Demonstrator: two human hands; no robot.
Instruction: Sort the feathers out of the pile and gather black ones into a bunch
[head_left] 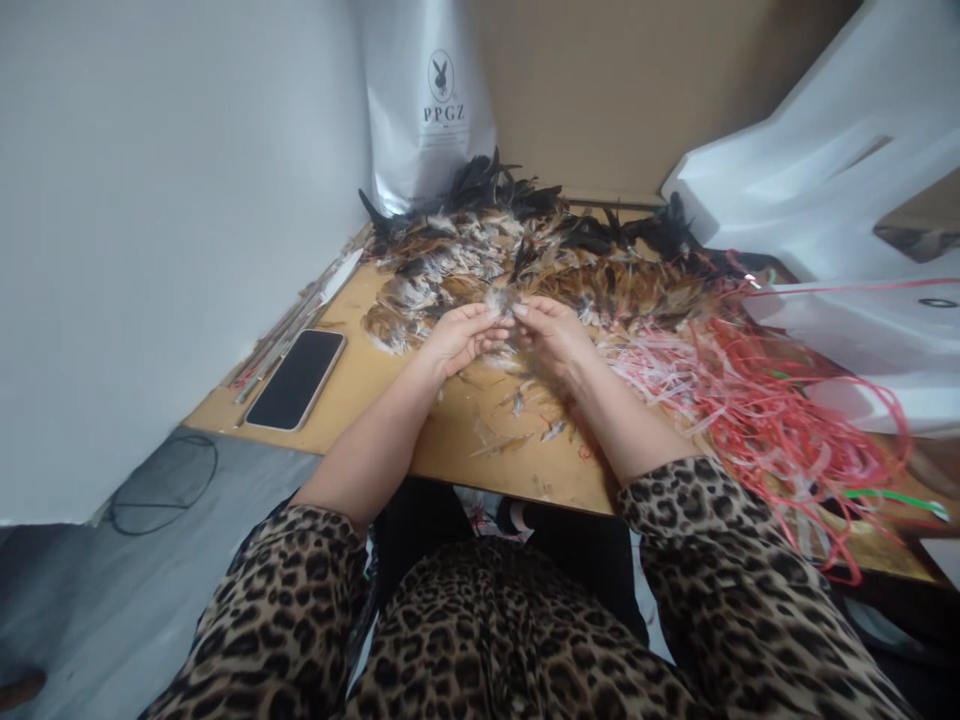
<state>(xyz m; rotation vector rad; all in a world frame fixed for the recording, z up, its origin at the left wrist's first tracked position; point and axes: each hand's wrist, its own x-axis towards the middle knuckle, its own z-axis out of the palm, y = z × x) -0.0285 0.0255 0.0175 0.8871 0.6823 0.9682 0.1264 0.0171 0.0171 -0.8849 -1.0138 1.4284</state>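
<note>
My left hand (469,335) and my right hand (553,330) meet above the middle of the wooden table. Between their pinched fingertips is a small fluffy grey-white feather (501,298), with both hands closed on it. Just beyond them spreads a heap of feathers (480,245), brown and white in front and black at the back. Loose feather bits (517,402) lie on the table below my hands. Right of my right hand is a tangled pile of red and pink strips (757,400).
A black-screened phone (296,380) lies on the table (360,370) at left, beside thin sticks (300,310). A white printed bag (427,110) stands behind the feathers. More white plastic bags (795,170) are at right. A black cable (165,503) lies on the floor.
</note>
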